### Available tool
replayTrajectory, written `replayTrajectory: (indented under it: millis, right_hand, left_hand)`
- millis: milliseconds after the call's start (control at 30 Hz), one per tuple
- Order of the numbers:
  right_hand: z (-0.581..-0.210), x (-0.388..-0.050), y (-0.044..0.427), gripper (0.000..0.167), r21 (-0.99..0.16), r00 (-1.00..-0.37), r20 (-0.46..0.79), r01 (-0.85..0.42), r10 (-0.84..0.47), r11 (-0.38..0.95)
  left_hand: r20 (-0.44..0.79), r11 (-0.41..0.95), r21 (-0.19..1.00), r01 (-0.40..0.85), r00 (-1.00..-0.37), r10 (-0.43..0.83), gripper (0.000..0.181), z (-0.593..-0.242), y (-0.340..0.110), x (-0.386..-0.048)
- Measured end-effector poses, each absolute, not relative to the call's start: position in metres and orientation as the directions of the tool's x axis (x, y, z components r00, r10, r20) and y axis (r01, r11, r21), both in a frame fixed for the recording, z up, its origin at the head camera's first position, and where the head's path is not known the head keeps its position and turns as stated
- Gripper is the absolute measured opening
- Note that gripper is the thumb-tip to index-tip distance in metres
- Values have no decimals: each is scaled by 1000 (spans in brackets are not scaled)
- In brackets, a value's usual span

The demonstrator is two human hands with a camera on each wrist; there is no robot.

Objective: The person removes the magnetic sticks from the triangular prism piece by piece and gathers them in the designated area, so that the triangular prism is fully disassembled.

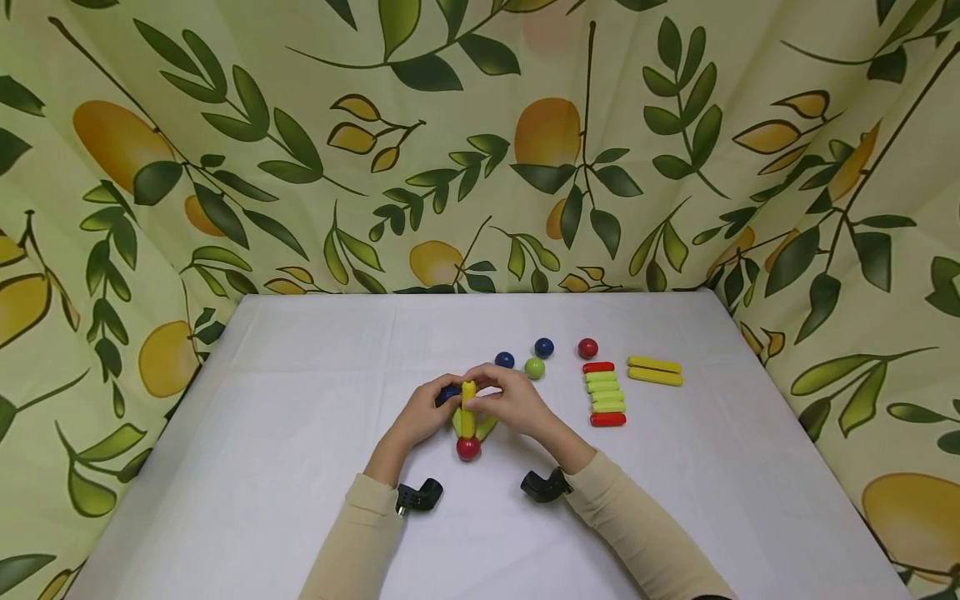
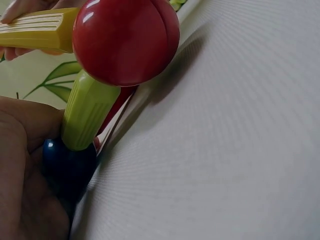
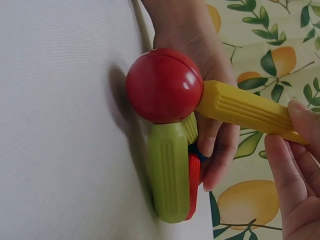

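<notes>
Head view: I look down on a white table [image 1: 262, 467], the left hand [image 1: 422, 412] and right hand [image 1: 517, 402] close together near its middle. The right pinches the top of a yellow stick [image 1: 468, 414] rising from a red ball [image 1: 468, 450]; the left's curled fingers grip a blue ball [image 2: 70, 159] at a green stick's [image 2: 90, 110] end. Right of them lie a row of red and green sticks [image 1: 606, 397] and two yellow sticks [image 1: 655, 377]; four loose balls [image 1: 535, 368] sit on the hands' far side.

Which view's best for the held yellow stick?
Right wrist: the yellow stick shows large and nearly whole, from red ball to pinching right hand. Left wrist crops it at the picture's edge; head shows it, but small.
</notes>
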State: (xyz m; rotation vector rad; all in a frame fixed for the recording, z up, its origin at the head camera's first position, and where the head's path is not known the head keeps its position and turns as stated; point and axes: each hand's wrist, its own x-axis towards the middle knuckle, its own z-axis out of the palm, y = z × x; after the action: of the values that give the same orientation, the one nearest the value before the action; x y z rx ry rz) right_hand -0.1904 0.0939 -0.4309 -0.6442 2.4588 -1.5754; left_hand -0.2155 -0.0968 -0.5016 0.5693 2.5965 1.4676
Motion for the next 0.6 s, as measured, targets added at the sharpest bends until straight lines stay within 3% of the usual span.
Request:
replayTrajectory:
  millis: [233, 600]
  right_hand:
    - [-419, -179, 97, 32, -911, -911, 137, -270, -389, 312]
    - [-451, -198, 111, 27, -949, -931, 231, -280, -283, 144]
  left_hand:
    - [99, 460, 843, 278, -922, 375, 23, -503, -97, -215]
    - [55, 469, 850, 241, -925, 377, 25, -503, -97, -215]
